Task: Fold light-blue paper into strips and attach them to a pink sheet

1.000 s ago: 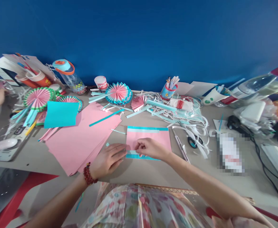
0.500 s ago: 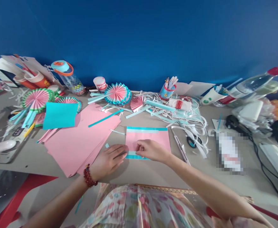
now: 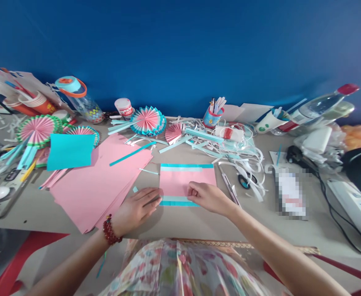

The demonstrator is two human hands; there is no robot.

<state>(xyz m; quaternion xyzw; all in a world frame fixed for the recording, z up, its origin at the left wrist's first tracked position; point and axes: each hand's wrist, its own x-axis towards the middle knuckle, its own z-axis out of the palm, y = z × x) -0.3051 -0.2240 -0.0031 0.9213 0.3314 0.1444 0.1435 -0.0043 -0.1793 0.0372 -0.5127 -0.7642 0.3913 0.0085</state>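
A pink sheet of paper (image 3: 175,181) lies flat before me, with a blue strip (image 3: 186,166) along its far edge and a matching blue strip (image 3: 174,203) along its near edge. A paler band runs inside each strip. My left hand (image 3: 140,207) rests flat, fingers stretched out, its fingertips at the sheet's lower left corner. Curled into a fist, my right hand (image 3: 208,198) presses on the near strip, right of the middle. No held object shows in it. A utility knife (image 3: 229,185) lies just right of the sheet.
To the left are larger pink sheets (image 3: 96,181) and a turquoise sheet (image 3: 71,151). Folded paper rosettes (image 3: 147,121), paper scraps (image 3: 223,150) and a pen cup (image 3: 213,118) sit along the back. At the right are scissors (image 3: 247,180), a bottle (image 3: 319,107) and a power strip (image 3: 355,209).
My right fist has slid to the right along the near strip, uncovering more of it. My left hand stays at the sheet's left edge. The view has shifted slightly.
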